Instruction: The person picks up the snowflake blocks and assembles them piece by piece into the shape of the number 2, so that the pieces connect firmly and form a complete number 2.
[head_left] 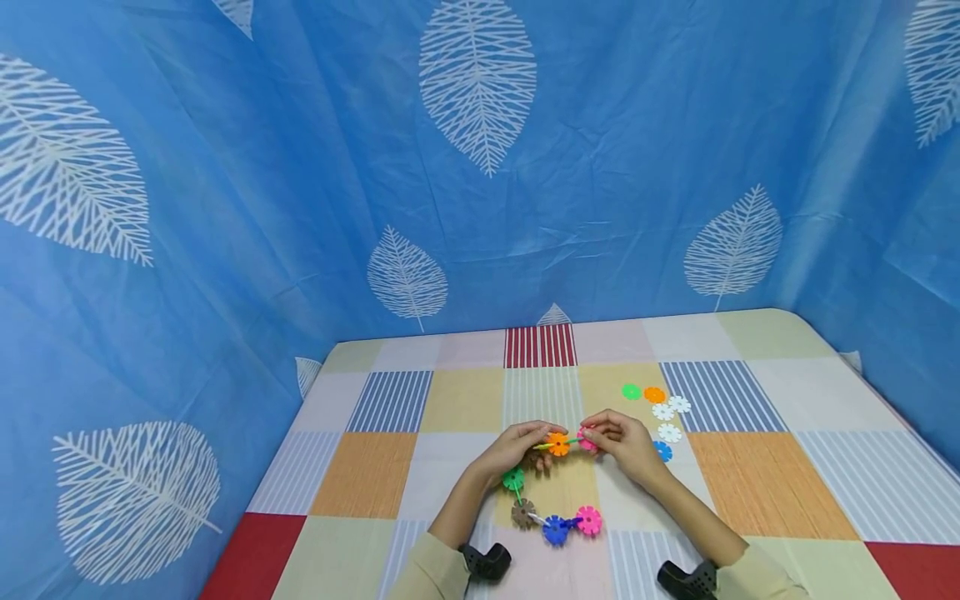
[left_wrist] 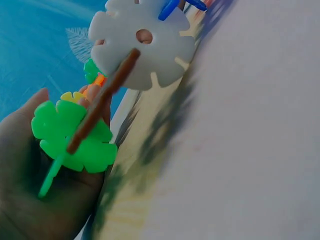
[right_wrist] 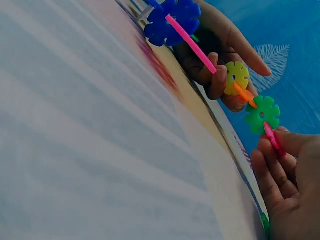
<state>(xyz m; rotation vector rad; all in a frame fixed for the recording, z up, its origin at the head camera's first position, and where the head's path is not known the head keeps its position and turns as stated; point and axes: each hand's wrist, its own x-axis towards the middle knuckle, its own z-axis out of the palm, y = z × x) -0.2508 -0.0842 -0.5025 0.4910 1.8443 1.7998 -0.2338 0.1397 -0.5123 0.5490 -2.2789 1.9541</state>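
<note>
A chain of notched plastic flower discs links my two hands above the tablecloth. My left hand (head_left: 510, 448) holds it with curled fingers by the yellow disc (right_wrist: 241, 73), close to an orange disc (head_left: 558, 445). Between thumb and fingers, my right hand (head_left: 628, 448) pinches a pink disc (right_wrist: 273, 138), which is slotted into a small green disc (right_wrist: 263, 107). From the left hand the chain hangs down through a bright green disc (left_wrist: 95, 150), a brown disc (head_left: 522, 514), a white disc (left_wrist: 117, 60) and a blue disc (head_left: 555, 531). Another pink disc (head_left: 589, 521) forms the lower end.
Loose discs lie beyond my right hand: a green one (head_left: 632, 392), an orange one (head_left: 654, 395), several white ones (head_left: 669, 432) and a blue one (head_left: 663, 451). The patchwork tablecloth (head_left: 367, 475) reaches a blue leaf-print curtain (head_left: 600, 167) at the back and sides.
</note>
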